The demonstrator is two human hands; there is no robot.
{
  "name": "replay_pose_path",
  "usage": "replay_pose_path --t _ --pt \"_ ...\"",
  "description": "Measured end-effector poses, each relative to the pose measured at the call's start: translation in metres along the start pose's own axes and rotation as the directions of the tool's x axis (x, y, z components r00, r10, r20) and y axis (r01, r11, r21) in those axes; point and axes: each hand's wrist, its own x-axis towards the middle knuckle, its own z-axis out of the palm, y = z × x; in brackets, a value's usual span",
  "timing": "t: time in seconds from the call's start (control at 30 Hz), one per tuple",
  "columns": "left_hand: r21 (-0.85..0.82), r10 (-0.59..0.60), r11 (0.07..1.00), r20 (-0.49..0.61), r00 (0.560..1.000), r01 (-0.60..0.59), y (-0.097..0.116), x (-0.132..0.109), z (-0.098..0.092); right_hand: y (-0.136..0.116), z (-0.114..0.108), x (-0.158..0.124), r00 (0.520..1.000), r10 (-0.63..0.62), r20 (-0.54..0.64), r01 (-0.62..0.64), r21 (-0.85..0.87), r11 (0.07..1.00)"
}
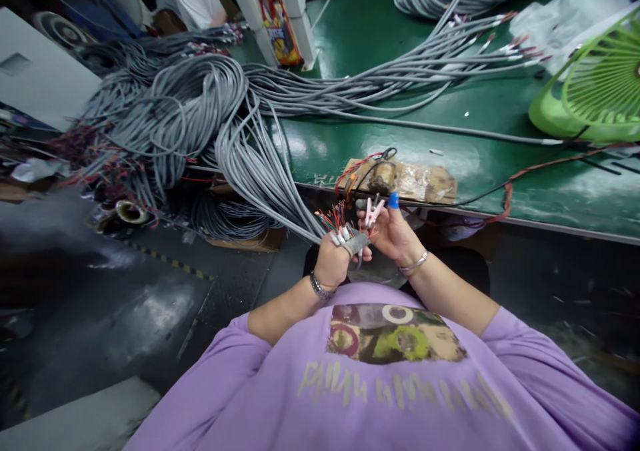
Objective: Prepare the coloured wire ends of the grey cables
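My left hand (333,264) is closed around the ends of a bundle of grey cables (280,191). Thin red, orange and green wires (334,219) fan out above its fingers, with white pieces beside them. A short grey cable end (356,244) crosses between my hands. Close on the right, my right hand (393,237) has its fingers bent at a small pink clip (373,212) and appears to grip it. A blue wrap (394,200) covers one raised fingertip. Fine orange wires run beside these fingers, and the exact contact is partly hidden.
On the bench edge (550,227) lies a wooden block (425,183) with red and black leads. Coiled grey cables (195,97) pile up at left. A green fan (590,97) and a plastic bag (570,21) stand at right. Another person (195,1) is behind the bench.
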Motion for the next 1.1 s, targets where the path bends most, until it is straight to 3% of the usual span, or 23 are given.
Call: replay_pose_path --t 0.27,0.67,0.9,1.1 --pt "-0.042 0.063 0.997 -0.046 0.997 -0.065 0.005 -0.013 -0.003 -0.008 -0.008 -0.008 0.991 0.002 0.137 0.013 -0.107 0.994" --pt "-0.061 0.077 0.995 -0.077 0.994 -0.081 0.006 -0.002 0.006 0.006 -0.013 0.002 0.968 -0.249 0.015 0.246 -0.219 0.944" --pt "-0.062 0.067 0.995 -0.079 0.995 -0.072 0.004 -0.001 0.004 0.003 -0.001 0.004 0.998 -0.026 0.053 0.028 -0.035 0.999" --pt "-0.051 0.039 0.998 -0.077 0.996 -0.043 0.002 -0.001 0.004 0.001 0.006 0.003 0.998 -0.060 -0.018 0.061 0.049 0.997"
